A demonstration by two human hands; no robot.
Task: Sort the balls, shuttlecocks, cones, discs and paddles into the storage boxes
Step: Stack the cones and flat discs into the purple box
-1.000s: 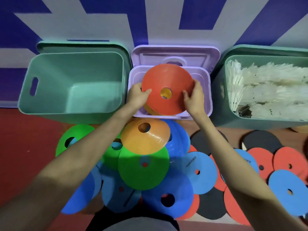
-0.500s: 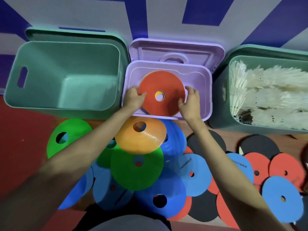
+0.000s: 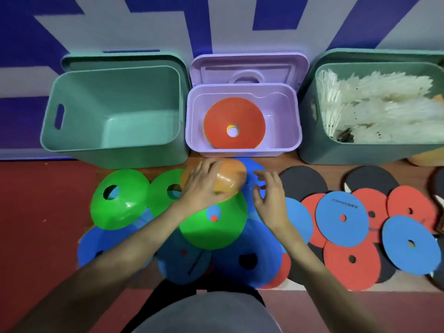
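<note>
Red floor [image 3: 43, 212], brown strip along blue-white wall [image 3: 144, 25]. Left hand [image 3: 204, 186] flat on orange cone [image 3: 230, 179], fingers spread. Right hand [image 3: 269, 195] beside, fingers apart, empty. Red cone [image 3: 234, 121] inside lilac box [image 3: 242, 150].

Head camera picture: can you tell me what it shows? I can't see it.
The left hand rests on an orange cone on the floor, the right hand open beside it. A red cone sits in the purple box.
</note>
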